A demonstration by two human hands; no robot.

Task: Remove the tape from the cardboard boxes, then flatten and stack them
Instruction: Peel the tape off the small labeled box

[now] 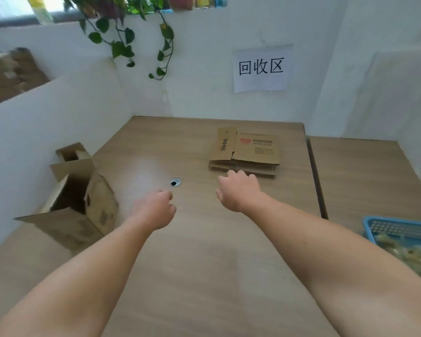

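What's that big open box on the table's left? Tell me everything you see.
The open cardboard box is plain brown card with faint dark prints on its side. Its flaps are spread open and the inside looks dark. It sits on the wooden table beside the white partition, a smaller open box behind it. The left hand hangs clear of it.

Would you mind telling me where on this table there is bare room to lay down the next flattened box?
The widest bare patch is the table near you, up to the cable hole. The open boxes crowd the left edge, the blue basket the near right, and the flattened stack the far middle.
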